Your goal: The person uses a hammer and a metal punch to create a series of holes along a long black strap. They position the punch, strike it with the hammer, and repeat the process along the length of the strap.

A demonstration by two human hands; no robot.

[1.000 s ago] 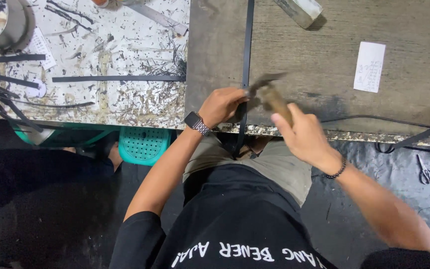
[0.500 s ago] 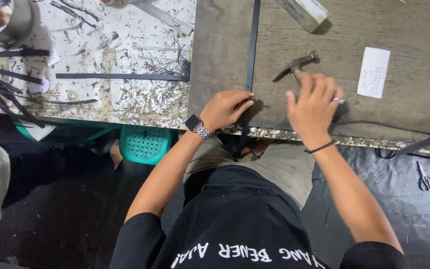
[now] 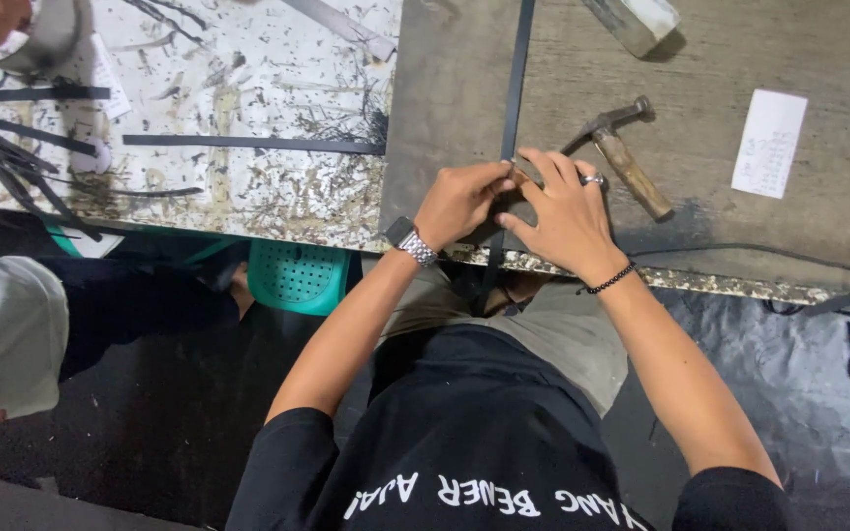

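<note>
Item: black strap (image 3: 514, 93), lying on desk (image 3: 740, 236), its near end pinched between my left hand (image 3: 459, 202) and right hand (image 3: 563, 211) fingers. Hammer (image 3: 622, 157) beside. Risk: strap likely slips if the pinch loosens.

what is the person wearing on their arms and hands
Both arms are bare below short black sleeves. The left hand has a silver metal-link wristwatch on its wrist. The right hand has a thin black beaded bracelet at the wrist and a silver ring on one finger. No gloves.
</note>
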